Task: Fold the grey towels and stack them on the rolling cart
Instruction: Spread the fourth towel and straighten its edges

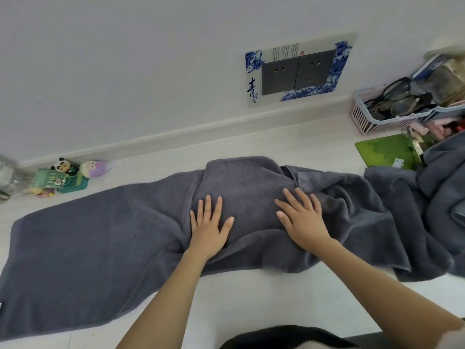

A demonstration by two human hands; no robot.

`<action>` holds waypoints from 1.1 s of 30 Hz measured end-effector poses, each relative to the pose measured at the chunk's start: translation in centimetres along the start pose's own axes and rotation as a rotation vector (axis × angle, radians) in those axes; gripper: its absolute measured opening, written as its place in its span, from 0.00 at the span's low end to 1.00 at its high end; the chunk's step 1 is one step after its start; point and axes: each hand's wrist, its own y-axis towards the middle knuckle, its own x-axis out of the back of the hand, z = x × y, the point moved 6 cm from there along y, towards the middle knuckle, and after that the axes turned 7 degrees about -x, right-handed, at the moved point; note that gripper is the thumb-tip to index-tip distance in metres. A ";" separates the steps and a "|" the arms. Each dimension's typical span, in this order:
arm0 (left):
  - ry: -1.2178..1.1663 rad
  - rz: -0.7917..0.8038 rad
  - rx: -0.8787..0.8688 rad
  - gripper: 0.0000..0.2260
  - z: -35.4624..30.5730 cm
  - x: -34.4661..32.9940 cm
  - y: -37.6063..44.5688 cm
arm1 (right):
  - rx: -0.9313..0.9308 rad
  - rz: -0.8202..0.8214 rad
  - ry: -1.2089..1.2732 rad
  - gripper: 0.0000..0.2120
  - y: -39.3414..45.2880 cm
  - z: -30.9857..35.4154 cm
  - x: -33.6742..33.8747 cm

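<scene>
Grey towel (88, 238) lay spread across the white counter (251, 298), its right part folded over toward the middle. More grey towels (432, 197) were heaped just right of it. Left hand (208, 227) and right hand (300, 217) pressed flat on the folded flap, fingers straight and splayed, likely smoothing the crease. Cart not in view.

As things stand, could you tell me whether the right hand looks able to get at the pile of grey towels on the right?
Probably yes: the right hand lies flat on the spread towel, and the pile sits just beyond it with nothing between.
</scene>
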 end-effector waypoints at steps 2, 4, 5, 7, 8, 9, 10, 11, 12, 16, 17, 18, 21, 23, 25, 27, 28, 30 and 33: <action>0.108 -0.036 -0.026 0.34 0.4 -1.0 -0.6 | 0.056 0.044 -0.004 0.44 -0.7 0.5 -1.3; 0.186 -0.073 -0.029 0.37 1.3 -1.7 -0.8 | 0.066 0.120 -0.014 0.44 -0.9 -0.1 -2.7; 0.197 -0.091 -0.028 0.37 1.7 -1.8 -0.9 | 0.079 0.137 -0.021 0.43 -0.8 -0.3 -2.9; 0.197 -0.113 -0.027 0.37 2.1 -1.8 -0.8 | 0.088 0.139 0.026 0.42 -0.2 -0.4 -2.4; 0.189 -0.123 -0.023 0.37 2.0 -1.7 -0.7 | 0.078 0.099 0.090 0.40 0.2 -0.4 -1.6; 0.174 -0.135 -0.015 0.38 1.7 -1.6 -0.6 | 0.065 0.022 0.160 0.36 0.6 -0.6 -0.5; 0.154 -0.151 -0.007 0.40 1.3 -1.5 -0.5 | 0.043 -0.076 0.213 0.32 0.8 -1.0 0.8; 0.129 -0.167 -0.003 0.42 0.9 -1.3 -0.5 | 0.015 -0.188 0.238 0.28 0.9 -1.6 2.0; 0.102 -0.176 -0.005 0.43 0.3 -1.2 -0.5 | -0.017 -0.288 0.234 0.26 1.0 -2.4 3.0; 0.040 -0.172 -0.072 0.35 -2.2 -1.1 0.0 | -0.172 -0.383 0.169 0.21 2.5 -5.5 4.3; 0.028 -0.171 -0.086 0.32 -2.8 -1.1 0.1 | -0.210 -0.330 0.169 0.22 3.1 -6.4 4.1; 0.010 -0.168 -0.093 0.29 -3.3 -1.0 0.3 | -0.245 -0.261 0.164 0.26 3.7 -7.1 3.8; -0.063 -0.160 -0.110 0.26 -4.5 -0.8 0.6 | -0.362 -0.081 0.144 0.35 5.0 -9.3 3.1; -0.105 -0.141 -0.126 0.25 -5.4 -0.6 0.8 | -0.412 0.003 0.103 0.34 5.4 -10.4 3.2; -0.145 -0.133 -0.135 0.25 -6.2 -0.6 0.9 | -0.407 0.011 0.046 0.29 5.6 -10.7 3.8; -0.208 -0.140 -0.131 0.24 -7.1 -0.2 1.1 | -0.390 -0.084 0.071 0.23 5.2 -10.8 4.6; -0.247 -0.154 -0.130 0.24 -7.7 0.1 1.2 | -0.380 -0.163 0.110 0.20 4.8 -10.8 5.3; -0.350 -0.165 -0.129 0.21 -9.0 0.7 1.3 | -0.343 -0.320 0.180 0.15 3.6 -10.2 6.6; -0.599 -0.057 -0.102 0.15 -11.5 0.9 1.7 | -0.238 -0.472 0.218 0.10 1.6 -8.2 7.9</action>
